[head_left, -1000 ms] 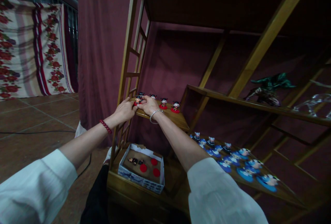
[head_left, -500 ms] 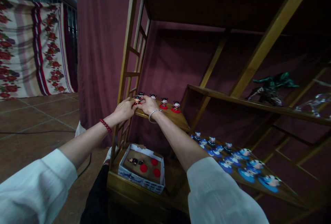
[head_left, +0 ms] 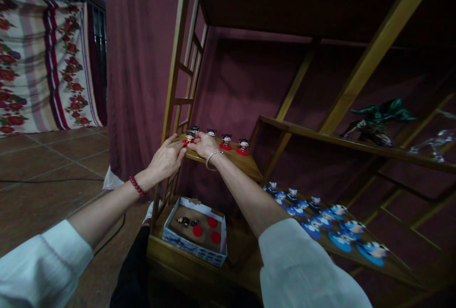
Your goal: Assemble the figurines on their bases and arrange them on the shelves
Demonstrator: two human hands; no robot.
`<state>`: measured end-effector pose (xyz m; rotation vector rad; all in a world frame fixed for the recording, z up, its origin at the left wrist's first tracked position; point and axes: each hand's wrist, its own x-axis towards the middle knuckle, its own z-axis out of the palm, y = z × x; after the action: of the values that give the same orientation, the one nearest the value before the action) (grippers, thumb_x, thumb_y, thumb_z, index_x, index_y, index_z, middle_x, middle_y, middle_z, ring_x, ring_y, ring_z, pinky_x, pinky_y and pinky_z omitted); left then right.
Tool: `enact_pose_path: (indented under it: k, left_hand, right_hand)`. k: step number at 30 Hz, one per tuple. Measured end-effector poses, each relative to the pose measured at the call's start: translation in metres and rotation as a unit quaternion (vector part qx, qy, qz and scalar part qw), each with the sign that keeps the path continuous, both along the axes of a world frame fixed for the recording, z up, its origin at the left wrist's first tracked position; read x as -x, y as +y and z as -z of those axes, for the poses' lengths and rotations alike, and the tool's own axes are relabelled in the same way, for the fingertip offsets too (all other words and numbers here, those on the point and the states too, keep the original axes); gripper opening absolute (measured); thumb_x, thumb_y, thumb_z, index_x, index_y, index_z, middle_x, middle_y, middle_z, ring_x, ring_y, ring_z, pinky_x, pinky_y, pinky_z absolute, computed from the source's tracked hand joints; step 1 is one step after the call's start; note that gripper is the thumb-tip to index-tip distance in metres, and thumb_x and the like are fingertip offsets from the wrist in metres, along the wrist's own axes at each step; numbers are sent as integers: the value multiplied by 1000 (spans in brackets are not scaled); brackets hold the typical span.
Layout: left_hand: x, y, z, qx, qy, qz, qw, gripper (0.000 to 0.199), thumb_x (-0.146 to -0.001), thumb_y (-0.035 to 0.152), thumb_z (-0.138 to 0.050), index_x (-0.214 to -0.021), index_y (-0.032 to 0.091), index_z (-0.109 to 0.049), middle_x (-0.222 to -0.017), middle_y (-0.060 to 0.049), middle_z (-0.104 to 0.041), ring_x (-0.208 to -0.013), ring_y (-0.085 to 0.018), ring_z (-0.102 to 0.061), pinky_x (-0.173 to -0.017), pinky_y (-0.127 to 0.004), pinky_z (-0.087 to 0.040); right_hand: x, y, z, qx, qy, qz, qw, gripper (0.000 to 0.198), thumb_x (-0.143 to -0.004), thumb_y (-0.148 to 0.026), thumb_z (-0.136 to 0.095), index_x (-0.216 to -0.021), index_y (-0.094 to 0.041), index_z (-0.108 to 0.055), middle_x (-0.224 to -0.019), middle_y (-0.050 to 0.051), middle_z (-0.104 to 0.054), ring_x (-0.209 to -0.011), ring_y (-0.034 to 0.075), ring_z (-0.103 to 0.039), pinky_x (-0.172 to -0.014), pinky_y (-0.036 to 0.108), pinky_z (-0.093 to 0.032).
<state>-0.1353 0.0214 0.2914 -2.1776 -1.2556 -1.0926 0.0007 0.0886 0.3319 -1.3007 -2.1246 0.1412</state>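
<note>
A small black-haired figurine (head_left: 190, 137) on a red base stands at the left front of the small wooden shelf (head_left: 249, 166). My right hand (head_left: 205, 145), with a silver bangle at its wrist, has thumb and fingers at the figurine's base, closed on it. Just left of it, my left hand (head_left: 166, 160) has its fingers stretched towards the shelf edge, and it seems to hold nothing. Its fingertips are partly hidden. Behind the hands are similar figurines, among them a red-based figurine (head_left: 226, 141) and another at the right end (head_left: 242, 146).
Below, a cardboard box (head_left: 223, 246) holds red discs (head_left: 197, 231) and a lying figurine (head_left: 183, 221). Several blue-based figurines (head_left: 341, 240) fill the lower right shelf. A green-and-dark ornament (head_left: 377, 123) stands on the right shelf. A wooden lattice side (head_left: 174, 75) borders the hands at left.
My left hand has drawn back slightly down and left from the figurine, which now shows more of its body and red base. My right hand has stayed at the figurine.
</note>
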Motion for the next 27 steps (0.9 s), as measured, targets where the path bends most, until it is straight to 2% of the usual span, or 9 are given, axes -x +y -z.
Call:
enact_pose_path:
  k: [7, 12, 19, 27]
  left_hand:
    - [0, -2, 1, 4, 20, -12, 1000, 39, -87, 28, -25, -110, 11, -51, -116, -9, -55, -115, -16, -42, -104, -38, -25]
    - [-2, -3, 1, 16, 12, -25, 999, 39, -87, 29, -25, -111, 12, -51, -117, -8, -54, -117, -17, -40, -103, -39, -26]
    - [-4, -3, 2, 21, -2, -40, 999, 40, -86, 31, -27, -110, 11, -52, -115, -9, -55, -117, -18, -38, -102, -36, -28]
    - [-5, -3, 2, 16, -15, -41, 999, 38, -86, 30, -29, -110, 12, -52, -115, -9, -55, -115, -19, -40, -101, -38, -30]
  right_hand:
    - [1, -1, -1, 8, 7, -4, 1000, 35, -64, -32, -63, -95, -18, -57, -83, 1, -65, -70, 13, -59, -60, 21, -44]
    - [1, 0, 0, 18, 19, -2, 1000, 41, -62, -31, -66, -98, -16, -56, -85, 2, -65, -70, 12, -59, -62, 21, -44]
    - [3, 4, 2, 28, 41, -9, 999, 39, -61, -26, -66, -98, -15, -56, -87, 3, -64, -73, 11, -59, -65, 20, -45]
    - [3, -1, -1, 37, 60, -19, 997, 39, -60, -21, -67, -97, -12, -57, -88, 4, -64, -75, 12, -60, -69, 21, -46]
